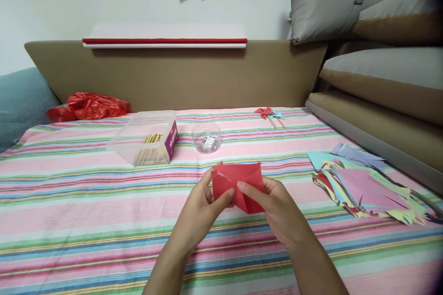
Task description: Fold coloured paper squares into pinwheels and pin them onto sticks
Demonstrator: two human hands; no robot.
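A square of red paper (242, 173) is held above the striped cloth, with folded-looking corners toward its middle. My left hand (207, 198) pinches its left side, thumb on top near the centre and fingers behind. On the other side my right hand (273, 196) grips the paper, its thumb pressed close to the left one. The fingertips behind the paper are hidden. Beyond my hands stands a round clear tub (206, 138) with small items and a white label in it. Two finished paper pinwheels, a red one (264, 113) and a blue one (277, 114), lie on wooden sticks farther back.
A clear plastic box (152, 154) of wooden sticks lies left of the tub. Cut paper sheets (370, 189) are piled at the right, beside scissors (427, 203). A red plastic bag (93, 107) sits at the back left. Grey cushions (384, 69) border the right side.
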